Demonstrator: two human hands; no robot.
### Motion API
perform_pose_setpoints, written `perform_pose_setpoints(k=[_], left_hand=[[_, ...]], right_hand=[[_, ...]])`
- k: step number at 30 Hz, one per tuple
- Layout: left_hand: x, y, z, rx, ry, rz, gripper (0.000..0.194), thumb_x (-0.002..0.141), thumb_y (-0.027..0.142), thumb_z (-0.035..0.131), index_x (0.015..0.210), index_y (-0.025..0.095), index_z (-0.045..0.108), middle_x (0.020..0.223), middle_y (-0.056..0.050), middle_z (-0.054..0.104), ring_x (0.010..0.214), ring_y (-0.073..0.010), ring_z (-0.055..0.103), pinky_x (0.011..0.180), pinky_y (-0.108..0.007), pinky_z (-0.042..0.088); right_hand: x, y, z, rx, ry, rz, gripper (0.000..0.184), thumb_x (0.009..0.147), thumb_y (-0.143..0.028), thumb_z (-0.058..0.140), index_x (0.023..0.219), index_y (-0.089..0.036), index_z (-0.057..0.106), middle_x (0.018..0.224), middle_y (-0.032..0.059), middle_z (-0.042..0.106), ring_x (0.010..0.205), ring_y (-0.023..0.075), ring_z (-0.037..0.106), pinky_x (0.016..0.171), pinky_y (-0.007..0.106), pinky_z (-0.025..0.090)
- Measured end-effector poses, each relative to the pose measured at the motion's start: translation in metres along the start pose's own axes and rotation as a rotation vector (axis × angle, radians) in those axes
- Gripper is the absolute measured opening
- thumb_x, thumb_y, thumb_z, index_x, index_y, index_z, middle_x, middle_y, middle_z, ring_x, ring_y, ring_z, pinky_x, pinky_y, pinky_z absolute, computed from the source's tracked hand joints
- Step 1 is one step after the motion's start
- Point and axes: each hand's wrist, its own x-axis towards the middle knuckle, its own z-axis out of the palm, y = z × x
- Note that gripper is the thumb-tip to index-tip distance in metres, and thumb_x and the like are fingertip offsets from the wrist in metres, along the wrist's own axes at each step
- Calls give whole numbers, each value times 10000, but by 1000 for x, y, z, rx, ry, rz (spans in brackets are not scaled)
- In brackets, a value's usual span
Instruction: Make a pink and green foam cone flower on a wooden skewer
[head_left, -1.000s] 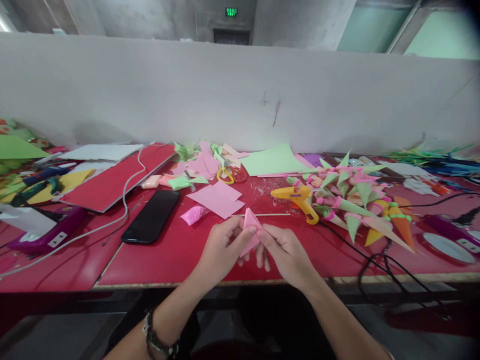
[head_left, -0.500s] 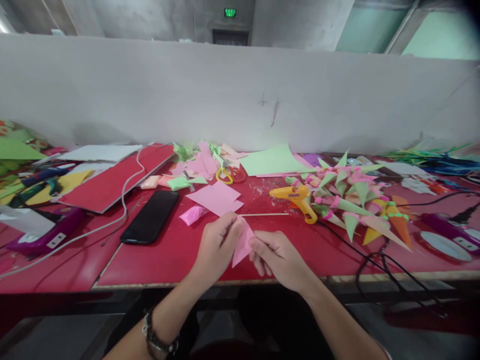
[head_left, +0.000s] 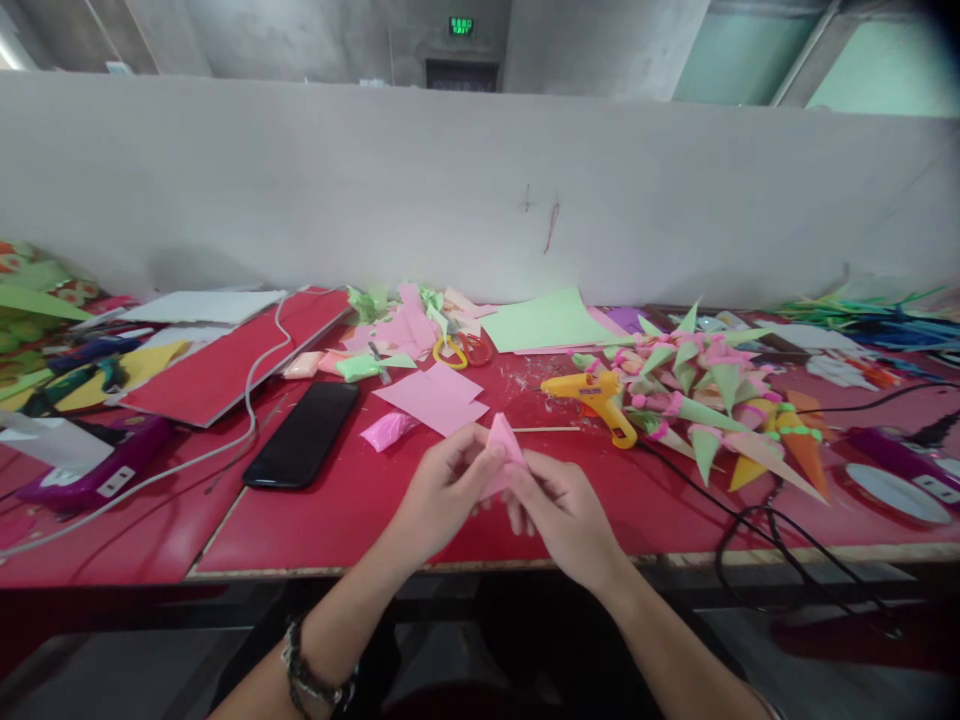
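Observation:
A piece of pink paper (head_left: 504, 440), bent into a pointed shape, is pinched between both hands above the front of the red table. My left hand (head_left: 450, 490) grips its left side with thumb and fingers, and my right hand (head_left: 559, 510) closes on its right side. The fingers cover the lower part of the paper. Just beyond the hands lie flat pink paper sheets (head_left: 431, 393), a thin wooden stick (head_left: 547, 430) and a small bright pink packet (head_left: 388, 430).
A yellow glue gun (head_left: 592, 395) lies to the right, beside a pile of paper cones (head_left: 705, 375). At left are a black phone (head_left: 304, 435), a white cable (head_left: 251, 385) and a purple power strip (head_left: 112, 465). Scissors (head_left: 450, 352) and green paper (head_left: 544, 320) lie at the back.
The pink paper has turned so that a point now stands up between the hands; before, its point hung down. Both hands have shifted slightly around it.

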Motion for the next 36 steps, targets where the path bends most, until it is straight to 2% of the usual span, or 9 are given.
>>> perform_pose_setpoints(k=[5, 8, 11, 15, 18, 27, 31, 34, 36], left_hand=[[-5, 3, 0, 96, -109, -20, 316, 862, 356, 370, 635, 154, 459, 431, 64, 437, 386, -44, 395, 435, -160, 313], [-6, 5, -4, -30, -303, -70, 246, 858, 327, 383, 725, 154, 497, 475, 58, 485, 396, -45, 436, 424, -149, 338], [-7, 6, -6, -66, -411, -110, 186, 848, 272, 400, 750, 152, 504, 504, 51, 515, 409, -43, 451, 417, -138, 344], [-9, 7, -5, -1, -420, -112, 173, 844, 248, 403, 762, 149, 520, 415, 89, 415, 348, -26, 353, 394, -124, 308], [-9, 6, -5, 18, -437, -104, 193, 848, 273, 401, 769, 149, 525, 407, 89, 417, 337, -26, 350, 391, -125, 308], [-9, 8, -1, 100, -299, -16, 380, 867, 363, 332, 589, 159, 492, 357, 75, 392, 314, -42, 353, 400, -152, 305], [-7, 10, -2, 71, -283, -52, 409, 863, 342, 338, 541, 147, 498, 447, 34, 508, 340, -41, 389, 417, -164, 330], [-4, 6, -3, 23, -177, -37, 396, 866, 368, 332, 605, 142, 527, 575, 8, 563, 431, -58, 458, 454, -173, 360], [-2, 3, -5, 31, -61, -44, 358, 860, 373, 353, 641, 146, 523, 567, 21, 534, 447, -64, 459, 455, -176, 357]], right_hand=[[0, 1, 1, -21, 170, -34, 314, 858, -344, 412, 607, -167, 482, 405, -68, 423, 373, 48, 397, 408, 162, 319], [1, 0, -1, -22, 189, -31, 347, 857, -332, 402, 552, -171, 434, 406, -64, 407, 374, 49, 388, 400, 165, 307], [3, -1, -4, -19, 154, -12, 334, 833, -312, 435, 531, -170, 423, 414, -62, 403, 382, 51, 385, 398, 169, 301], [3, 0, -6, 14, 30, 13, 298, 787, -304, 499, 529, -160, 462, 422, -58, 417, 385, 54, 384, 391, 174, 300], [0, 0, -6, -4, 15, 0, 346, 814, -325, 456, 509, -162, 445, 426, -49, 421, 398, 58, 403, 401, 175, 309], [-1, 2, 0, 44, 72, 12, 463, 852, -424, 388, 482, -161, 482, 411, -31, 443, 378, 65, 406, 400, 190, 324], [-1, 5, 0, 66, 43, 28, 509, 862, -483, 317, 538, -162, 543, 430, -15, 466, 414, 90, 443, 422, 203, 360], [3, 5, -5, 33, 68, -14, 509, 891, -448, 236, 667, -168, 597, 590, 31, 589, 573, 129, 549, 536, 226, 438], [8, 8, -9, -93, 102, -60, 412, 899, -374, 257, 827, -173, 609, 787, 53, 642, 751, 151, 586, 684, 256, 462]])
